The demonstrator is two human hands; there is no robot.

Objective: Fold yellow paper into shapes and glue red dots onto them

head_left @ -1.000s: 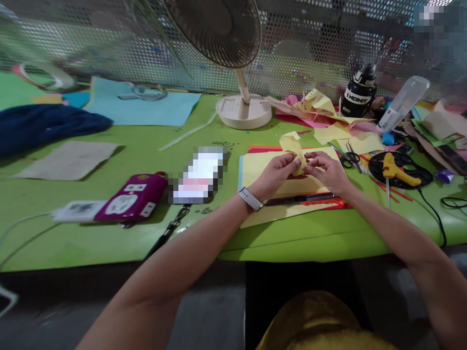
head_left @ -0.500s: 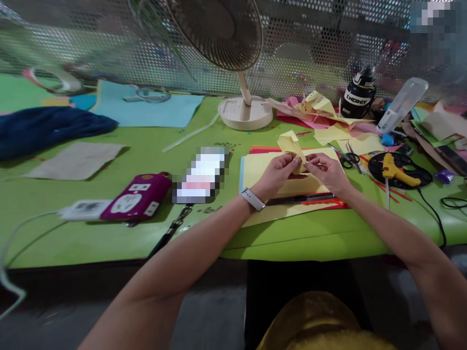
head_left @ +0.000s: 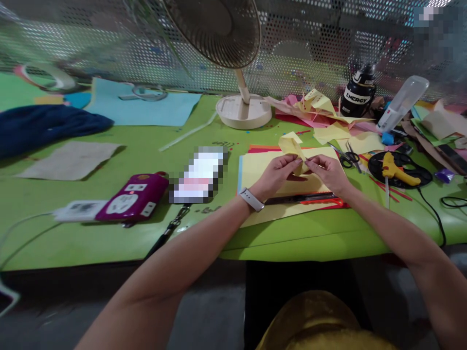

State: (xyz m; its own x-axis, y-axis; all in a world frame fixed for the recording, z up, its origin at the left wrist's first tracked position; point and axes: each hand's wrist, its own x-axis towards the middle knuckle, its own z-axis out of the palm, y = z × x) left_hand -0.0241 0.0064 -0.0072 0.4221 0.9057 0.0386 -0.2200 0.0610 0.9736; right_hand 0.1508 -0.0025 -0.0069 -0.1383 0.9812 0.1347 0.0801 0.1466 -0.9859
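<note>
A folded piece of yellow paper [head_left: 291,143] is pinched between my two hands. My left hand [head_left: 280,174] closes on its left side, thumb and fingers together. Opposite it, the fingertips of my right hand [head_left: 326,171] grip the paper's right edge. The fingers partly hide its lower part, so the exact fold cannot be made out. Beneath the hands lies a stack of paper sheets [head_left: 251,170], yellow on top, with red and blue edges showing. A black utility knife [head_left: 306,198] and an orange tool [head_left: 333,202] rest on the stack's near part.
Right of the stack are scissors [head_left: 349,159] and a yellow glue gun [head_left: 397,171] on a black stand. Paper scraps, a black bottle [head_left: 359,95] and a clear bottle [head_left: 403,104] stand behind. A fan [head_left: 243,114], phone [head_left: 200,175] and purple power strip [head_left: 133,197] are leftward.
The view has shifted slightly. Both hands still pinch the yellow paper over the stack, with its upper flap turned a little and the fingers slightly readjusted.
</note>
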